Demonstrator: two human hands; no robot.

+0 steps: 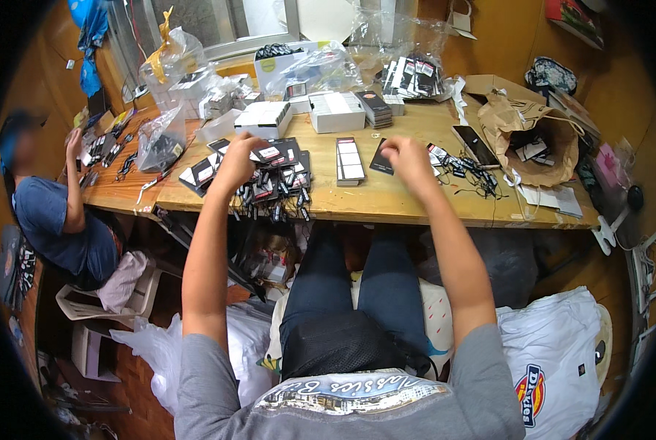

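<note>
The left hand (234, 163) closes on a black tag (268, 153) over the tag pile (273, 187); the right hand (407, 160), curled, grip unclear, hovers above the desk (387, 202) beside a card stack (349, 160).

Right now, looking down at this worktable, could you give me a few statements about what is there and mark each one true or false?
1. The left hand rests on a heap of black hang tags. True.
2. The right hand is pressed flat on the brown paper bag. False: it is raised over the wooden table, well left of the bag.
3. A smartphone lies on the table right of the right hand. True.
4. The white boxes sit on the floor. False: they stand on the table, beyond the hands.
5. Another person sits at the left end of the table. True.
</note>
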